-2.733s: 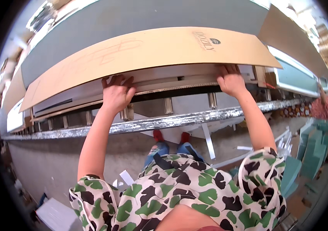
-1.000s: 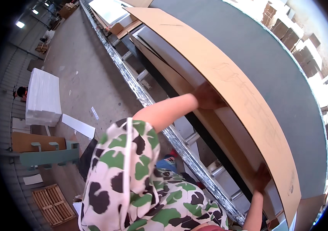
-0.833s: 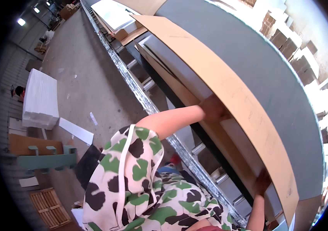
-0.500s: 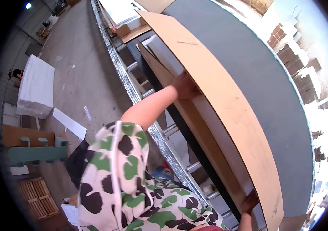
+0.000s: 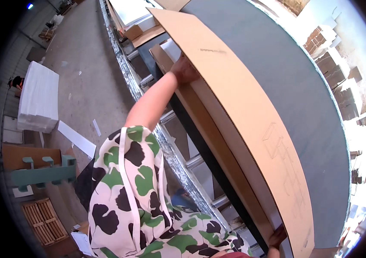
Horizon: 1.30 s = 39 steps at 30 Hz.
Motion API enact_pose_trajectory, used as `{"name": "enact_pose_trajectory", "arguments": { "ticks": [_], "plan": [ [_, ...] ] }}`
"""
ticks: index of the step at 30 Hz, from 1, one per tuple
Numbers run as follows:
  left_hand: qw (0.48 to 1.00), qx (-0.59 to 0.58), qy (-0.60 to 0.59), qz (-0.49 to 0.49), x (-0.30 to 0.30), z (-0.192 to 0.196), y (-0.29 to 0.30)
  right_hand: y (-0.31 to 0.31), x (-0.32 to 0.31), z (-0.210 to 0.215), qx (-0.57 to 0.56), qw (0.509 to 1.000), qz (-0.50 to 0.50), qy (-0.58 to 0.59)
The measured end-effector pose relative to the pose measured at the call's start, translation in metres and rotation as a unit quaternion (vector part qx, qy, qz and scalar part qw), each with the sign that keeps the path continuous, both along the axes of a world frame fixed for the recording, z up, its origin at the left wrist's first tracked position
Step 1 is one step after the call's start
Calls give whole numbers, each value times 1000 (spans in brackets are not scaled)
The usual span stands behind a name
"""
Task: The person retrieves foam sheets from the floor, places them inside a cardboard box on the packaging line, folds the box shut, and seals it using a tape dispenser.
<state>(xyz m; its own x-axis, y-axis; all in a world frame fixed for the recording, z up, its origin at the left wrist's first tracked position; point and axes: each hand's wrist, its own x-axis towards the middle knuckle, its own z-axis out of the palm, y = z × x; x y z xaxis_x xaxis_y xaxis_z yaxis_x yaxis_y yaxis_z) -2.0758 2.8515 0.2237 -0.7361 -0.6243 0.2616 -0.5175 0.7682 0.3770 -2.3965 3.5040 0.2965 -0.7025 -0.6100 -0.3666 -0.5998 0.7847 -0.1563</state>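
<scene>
A long brown cardboard box (image 5: 230,167) lies lengthwise in front of me, its wide lid flap (image 5: 251,103) raised along the right side. White lining or contents show inside, partly covered by the flap. My left hand (image 5: 186,71) reaches in under the flap's edge near the far end, close to the small end flap (image 5: 162,59). Its fingers are hidden behind the cardboard. At the near end, my right hand (image 5: 277,237) is inside the box beside the long flap. It is in shadow, and its fingers cannot be made out.
Metal rollers (image 5: 168,117) and a worn side rail (image 5: 155,131) run along the left of the box. A grey belt surface (image 5: 286,81) extends to the right. Another open box with white panels (image 5: 137,15) stands beyond. On the floor are a white stack (image 5: 39,96) and a wooden pallet (image 5: 45,221).
My left hand has moved farther along the box, up and to the left. The far end flap now stands more upright. The right hand has stayed nearly in place.
</scene>
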Motion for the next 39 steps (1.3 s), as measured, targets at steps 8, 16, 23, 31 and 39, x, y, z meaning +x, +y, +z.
{"name": "enact_pose_trajectory", "arguments": {
  "ticks": [8, 16, 23, 31, 39],
  "plan": [
    [850, -294, -184, 397, 121, -72, -112, 0, 14, -29, -12, 999, 36, -36],
    [926, -202, -229, 221, 123, -63, -170, 6, -12, -66, -101, 987, 121, 31],
    [975, -193, -58, 95, 8, -39, 32, 39, -23, -80, -111, 974, 93, 174],
    [866, -70, 94, -486, -168, 12, 537, 12, 6, -49, -303, 952, -13, 50],
    [876, -294, -14, -382, -194, 3, 586, 27, -15, -59, -557, 823, -112, 6]
  ]
}}
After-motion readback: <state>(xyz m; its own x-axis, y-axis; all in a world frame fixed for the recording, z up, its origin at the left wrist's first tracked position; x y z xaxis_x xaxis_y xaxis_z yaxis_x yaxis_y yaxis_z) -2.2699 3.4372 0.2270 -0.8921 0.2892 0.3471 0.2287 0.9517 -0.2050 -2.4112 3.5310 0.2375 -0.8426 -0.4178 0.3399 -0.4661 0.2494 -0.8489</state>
